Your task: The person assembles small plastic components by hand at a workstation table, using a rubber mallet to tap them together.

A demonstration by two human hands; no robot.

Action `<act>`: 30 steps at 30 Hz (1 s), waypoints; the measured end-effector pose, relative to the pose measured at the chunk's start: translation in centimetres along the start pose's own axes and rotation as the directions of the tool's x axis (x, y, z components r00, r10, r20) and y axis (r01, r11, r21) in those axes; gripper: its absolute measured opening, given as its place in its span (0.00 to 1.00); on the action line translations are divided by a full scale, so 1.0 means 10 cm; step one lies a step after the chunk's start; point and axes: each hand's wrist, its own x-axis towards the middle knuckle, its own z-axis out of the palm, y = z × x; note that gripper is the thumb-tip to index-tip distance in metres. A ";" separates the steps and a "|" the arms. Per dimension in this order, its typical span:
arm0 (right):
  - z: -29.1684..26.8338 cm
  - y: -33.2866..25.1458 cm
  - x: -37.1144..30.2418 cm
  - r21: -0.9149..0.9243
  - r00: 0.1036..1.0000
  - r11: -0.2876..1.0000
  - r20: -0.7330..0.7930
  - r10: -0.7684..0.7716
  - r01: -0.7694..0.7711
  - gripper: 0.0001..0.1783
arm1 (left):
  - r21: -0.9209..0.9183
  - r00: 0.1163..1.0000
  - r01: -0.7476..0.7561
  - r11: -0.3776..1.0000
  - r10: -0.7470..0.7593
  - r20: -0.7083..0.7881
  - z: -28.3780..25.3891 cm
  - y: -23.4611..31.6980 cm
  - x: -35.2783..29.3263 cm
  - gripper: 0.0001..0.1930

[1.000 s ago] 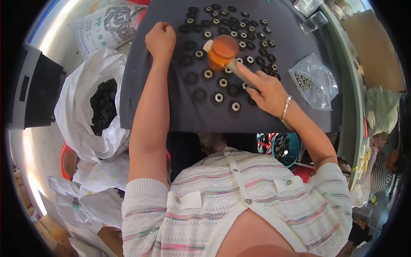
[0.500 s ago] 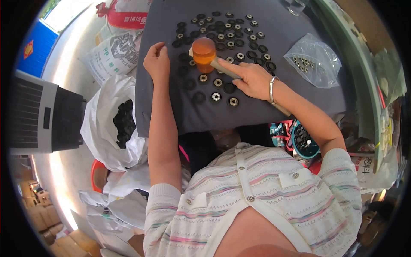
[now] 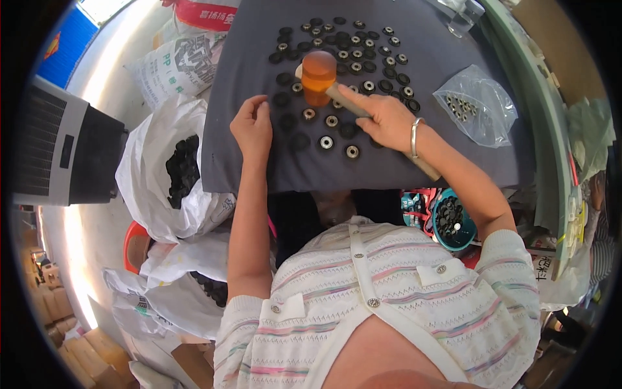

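My right hand (image 3: pixel 387 123) grips the wooden handle of a mallet (image 3: pixel 318 85), forefinger stretched along it. The mallet's amber, see-through head is over the near-left part of the spread of black rings and metal bearings. Some black rings have a bearing (image 3: pixel 326 142) seated in them; others, like the black ring (image 3: pixel 300 141), show no metal. My left hand (image 3: pixel 253 127) is closed just left of these parts, its fingers curled in. Whether anything is inside it is hidden. The mallet head covers whatever lies directly beneath it.
A grey cloth covers the table (image 3: pixel 427 39). At the right lies a clear plastic bag (image 3: pixel 476 107) with small bearings, a clear cup (image 3: pixel 465 18) beyond it. White sacks of black parts (image 3: pixel 139 172) stand left of the table. A teal basket (image 3: pixel 447 227) is below its front edge.
My left hand has moved nearer to me and right, toward the parts. My right hand still holds the mallet over nearly the same spot. The whole view has shifted slightly.
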 end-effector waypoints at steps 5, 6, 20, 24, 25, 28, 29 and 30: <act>-0.06 -0.02 -0.03 0.053 0.999 0.999 -0.042 0.000 0.003 0.40 | -0.056 0.997 0.071 0.996 -0.073 -0.025 0.01 -0.02 0.00 0.07; -0.03 -0.01 -0.02 -0.008 1.000 1.000 -0.004 0.018 -0.018 0.41 | -0.024 0.999 0.029 0.999 -0.030 -0.040 0.02 -0.04 0.03 0.07; 0.03 -0.19 -0.10 0.059 0.998 0.997 0.024 -0.055 0.054 0.42 | 0.006 0.996 0.026 1.000 -0.026 -0.091 0.03 -0.12 0.05 0.07; -0.05 -0.31 -0.19 0.088 0.994 0.993 -0.078 -0.071 0.078 0.40 | 0.012 0.994 0.008 1.000 -0.006 -0.108 0.04 -0.10 0.11 0.07; -0.01 -0.34 -0.20 0.086 0.995 0.994 -0.081 -0.066 0.073 0.40 | 0.009 0.994 -0.005 1.000 0.006 -0.112 0.05 -0.07 0.12 0.07; 0.07 -0.36 -0.18 0.002 0.991 0.997 0.108 0.077 -0.078 0.39 | 0.050 0.995 0.022 0.999 -0.017 -0.101 0.02 -0.13 0.05 0.07; 0.04 -0.30 -0.20 0.062 0.999 0.998 0.031 0.017 -0.019 0.39 | 0.048 0.995 0.018 0.999 -0.013 -0.103 0.02 -0.15 0.08 0.07; 0.02 -0.25 -0.25 0.120 0.998 0.992 -0.041 -0.038 0.042 0.39 | 0.066 0.994 -0.005 0.998 0.013 -0.113 0.02 -0.15 0.08 0.07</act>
